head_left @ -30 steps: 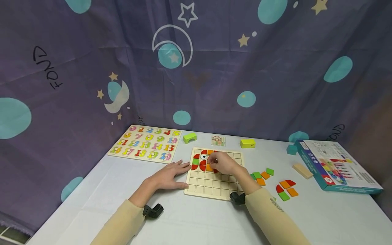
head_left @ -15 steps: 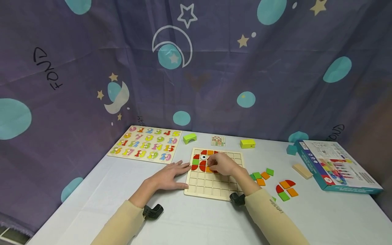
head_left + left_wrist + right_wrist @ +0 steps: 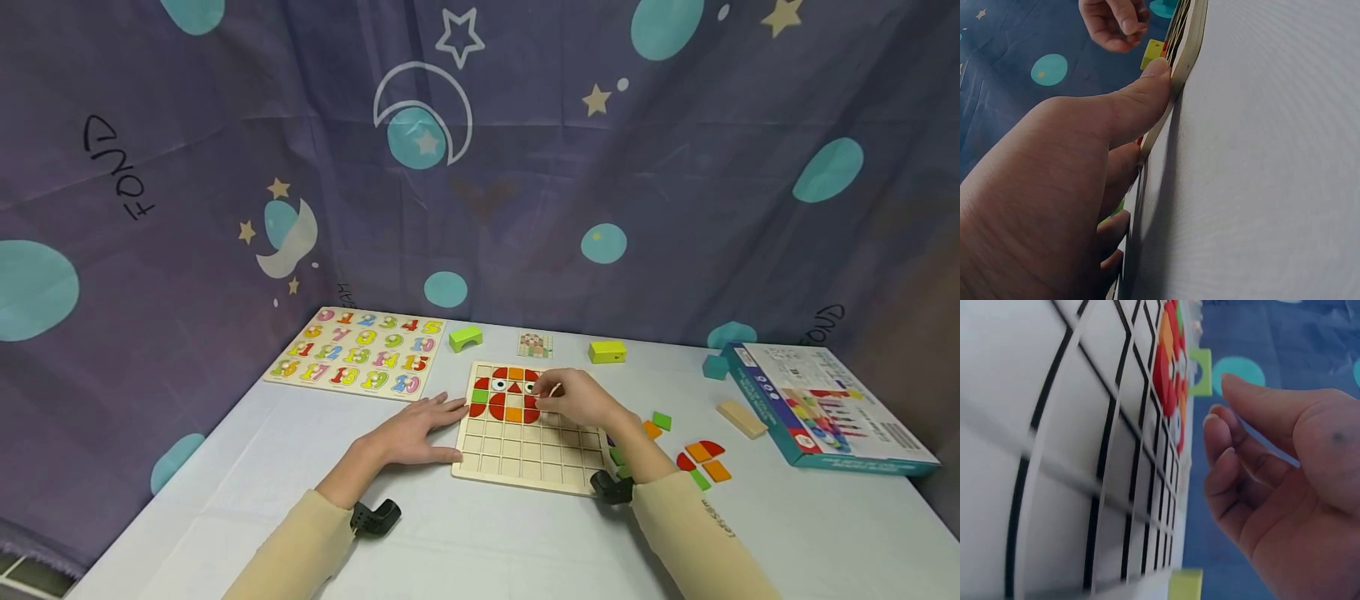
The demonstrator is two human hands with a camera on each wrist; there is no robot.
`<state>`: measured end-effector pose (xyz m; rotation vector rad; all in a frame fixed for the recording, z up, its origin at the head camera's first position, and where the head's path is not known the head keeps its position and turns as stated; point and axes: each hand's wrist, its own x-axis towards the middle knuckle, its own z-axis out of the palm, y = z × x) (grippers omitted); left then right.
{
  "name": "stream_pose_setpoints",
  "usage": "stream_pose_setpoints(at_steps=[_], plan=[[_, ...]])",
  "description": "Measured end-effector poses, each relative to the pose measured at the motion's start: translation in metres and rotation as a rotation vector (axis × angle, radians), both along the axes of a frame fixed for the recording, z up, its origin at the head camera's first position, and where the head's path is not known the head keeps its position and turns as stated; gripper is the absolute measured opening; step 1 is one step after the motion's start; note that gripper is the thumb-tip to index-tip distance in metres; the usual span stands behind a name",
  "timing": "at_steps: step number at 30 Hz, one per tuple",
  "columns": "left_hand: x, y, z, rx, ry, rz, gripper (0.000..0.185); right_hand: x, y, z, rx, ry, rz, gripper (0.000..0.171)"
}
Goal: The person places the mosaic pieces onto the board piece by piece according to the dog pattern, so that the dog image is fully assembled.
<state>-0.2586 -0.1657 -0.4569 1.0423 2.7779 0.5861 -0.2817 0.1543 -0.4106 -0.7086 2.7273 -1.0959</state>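
Grid board [image 3: 517,454]: lay flat on the worktop [image 3: 480,550], tiled in its upper left part, with bare pale cells below.
Tile figure [image 3: 497,412]: sat in the grid board's cells; showed a red triangle [image 3: 515,388] between two eye tiles [image 3: 498,385], an upper orange square [image 3: 516,374] between red pieces, a lower orange square [image 3: 513,414] between red pieces, and a green square [image 3: 479,397] at the left side.
Right hand [image 3: 577,396]: hung above the right side of the tile figure, partly covering an eye tile; curled its fingers, with the grip slightly apart between thumb and fingertips.
Left hand [image 3: 416,429]: rested on the worktop against the grid board's left edge; touched that edge with thumb and fingers, with the grip spread apart.
Beige sleeves [image 3: 300,546]: covered both forearms, beside black wrist units [image 3: 375,517].
Loose tiles [image 3: 717,471]: lay scattered right of the grid board in green, orange and red, partly hidden by the right forearm.
Number board [image 3: 356,354]: lay beyond the left hand, bearing rows of coloured numerals.
Green arch block [image 3: 466,337]: stood just right of the number board.
Pattern card [image 3: 536,344]: lay behind the grid board, between the green arch block and a yellow-green block [image 3: 607,352].
Flat box [image 3: 832,408]: lay at the far right, near a teal block [image 3: 715,367] and a wooden strip [image 3: 742,418].
Backdrop [image 3: 525,208]: hung behind everything, printed with stars, moons and teal spots.
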Motion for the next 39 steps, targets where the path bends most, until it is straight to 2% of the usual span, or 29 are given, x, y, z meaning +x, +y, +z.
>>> stream_pose_setpoints(at_steps=[11, 21, 24, 29, 39], plan=[[-0.001, 0.000, 0.001, 0.012, -0.003, -0.002, 0.081, 0.015, 0.052, 0.005, 0.024, -0.020, -0.096, 0.016], [0.000, 0.000, 0.001, 0.018, -0.007, -0.006, 0.081, 0.029, 0.099, 0.001, 0.049, -0.098, -0.211, 0.023], [0.000, -0.001, 0.000, 0.007, -0.005, -0.001, 0.081, 0.032, 0.109, -0.001, 0.045, -0.110, -0.215, 0.025], [0.000, -0.001, 0.000, 0.010, -0.003, 0.001, 0.081, 0.033, 0.119, -0.008, 0.066, -0.116, -0.207, 0.024], [-0.001, -0.001, -0.001, 0.009, -0.006, 0.000, 0.083, 0.033, 0.119, -0.018, 0.149, -0.145, -0.257, 0.027]])
